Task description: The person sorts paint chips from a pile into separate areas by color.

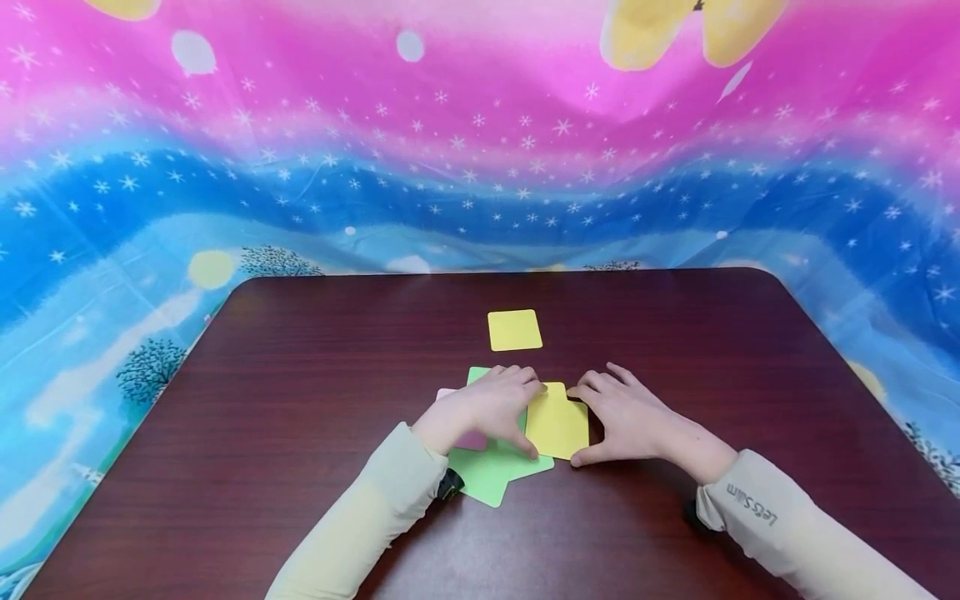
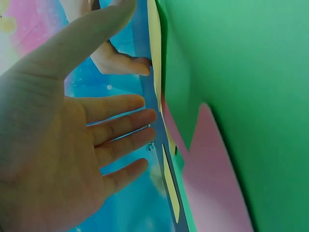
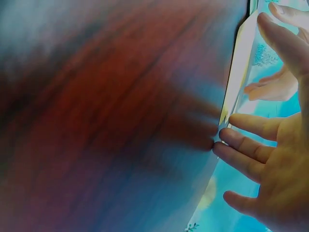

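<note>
Overlapping yellow square cards [image 1: 557, 429] lie between the two hands, over the right part of green cards [image 1: 483, 473]. My left hand [image 1: 495, 407] is above the green cards and a pink card [image 1: 472, 440], its thumb and fingers spread beside the yellow cards' left edge. On the other side, my right hand [image 1: 633, 419] has its fingers spread at their right edge, the fingertips close to or touching it. Straight fingers show on the left hand [image 2: 58, 159] in the left wrist view. In the right wrist view, the right hand [image 3: 285, 164] has its fingers extended near the tabletop.
Farther back lies a single yellow card [image 1: 514, 331], apart from the pile. Everything rests on a dark reddish-brown table [image 1: 337, 333] with rounded far corners. A pink and blue patterned cloth [image 1: 480, 150] hangs behind and along the sides.
</note>
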A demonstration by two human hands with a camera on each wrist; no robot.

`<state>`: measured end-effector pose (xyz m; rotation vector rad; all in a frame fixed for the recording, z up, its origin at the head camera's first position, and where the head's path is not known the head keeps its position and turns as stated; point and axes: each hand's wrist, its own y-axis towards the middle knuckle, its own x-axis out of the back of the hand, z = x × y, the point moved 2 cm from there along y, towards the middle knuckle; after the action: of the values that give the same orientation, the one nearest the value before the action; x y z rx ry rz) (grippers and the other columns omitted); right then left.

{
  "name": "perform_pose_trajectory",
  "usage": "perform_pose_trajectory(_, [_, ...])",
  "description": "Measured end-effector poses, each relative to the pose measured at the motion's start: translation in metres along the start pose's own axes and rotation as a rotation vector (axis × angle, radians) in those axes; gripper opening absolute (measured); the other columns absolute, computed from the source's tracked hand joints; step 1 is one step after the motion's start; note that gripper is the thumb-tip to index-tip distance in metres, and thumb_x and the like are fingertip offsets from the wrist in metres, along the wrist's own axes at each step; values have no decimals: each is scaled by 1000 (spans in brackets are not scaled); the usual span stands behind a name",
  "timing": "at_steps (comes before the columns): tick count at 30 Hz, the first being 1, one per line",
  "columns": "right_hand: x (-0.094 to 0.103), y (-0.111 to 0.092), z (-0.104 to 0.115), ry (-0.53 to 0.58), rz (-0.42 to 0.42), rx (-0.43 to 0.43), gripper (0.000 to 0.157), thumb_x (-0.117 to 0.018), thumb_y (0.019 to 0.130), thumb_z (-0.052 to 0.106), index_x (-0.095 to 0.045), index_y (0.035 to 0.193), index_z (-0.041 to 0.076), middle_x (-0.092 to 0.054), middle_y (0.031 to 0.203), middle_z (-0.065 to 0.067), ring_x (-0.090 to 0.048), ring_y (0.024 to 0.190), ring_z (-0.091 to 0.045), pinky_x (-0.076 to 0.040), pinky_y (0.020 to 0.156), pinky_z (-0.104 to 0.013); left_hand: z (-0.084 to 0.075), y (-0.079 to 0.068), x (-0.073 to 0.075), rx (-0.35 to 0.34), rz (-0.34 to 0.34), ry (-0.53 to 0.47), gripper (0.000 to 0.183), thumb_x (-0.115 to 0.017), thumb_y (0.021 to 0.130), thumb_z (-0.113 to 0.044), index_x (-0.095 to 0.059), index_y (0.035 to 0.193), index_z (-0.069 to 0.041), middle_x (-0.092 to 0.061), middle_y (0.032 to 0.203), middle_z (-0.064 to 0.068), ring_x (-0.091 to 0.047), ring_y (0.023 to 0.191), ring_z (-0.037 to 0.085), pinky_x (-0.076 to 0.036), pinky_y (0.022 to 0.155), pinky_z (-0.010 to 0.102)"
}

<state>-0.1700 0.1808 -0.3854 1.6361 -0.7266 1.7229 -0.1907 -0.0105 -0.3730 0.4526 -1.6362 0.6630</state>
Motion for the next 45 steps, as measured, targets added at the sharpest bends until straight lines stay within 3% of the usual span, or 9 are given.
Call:
perform_pose_trajectory(8, [-1,-3,4,-15,39,-27,87,-66,56,72,-57,116,9,-51,105,1,-49,103,-17,-21,104,-52,-5,-3,0,14,22,17,87,-71,62,-61,-47,130,-12,-46,117,-3,-44,108,15,-34,93,29])
perform_pose_trajectory(16, [-1,-4,6,-63,13,-7,83,-69,56,68,-60,112,7,-52,102,-1,-51,100,-19,-24,102,-53,-7,-2,-2,22,35,6,86,-72,61,-60,-48,128,-12,-47,116,-3,-44,107,14,-35,91,28])
perform_pose_trajectory(45, [-2,-1,5,-54,-12,-1,78,-72,54,63,-61,107,7,-53,101,0,-52,100,-18,-26,102,-52,-11,5,-5,25,-7,66,70,-74,61,-56,-56,113,-12,-43,101,-4,-44,93,12,-36,83,26])
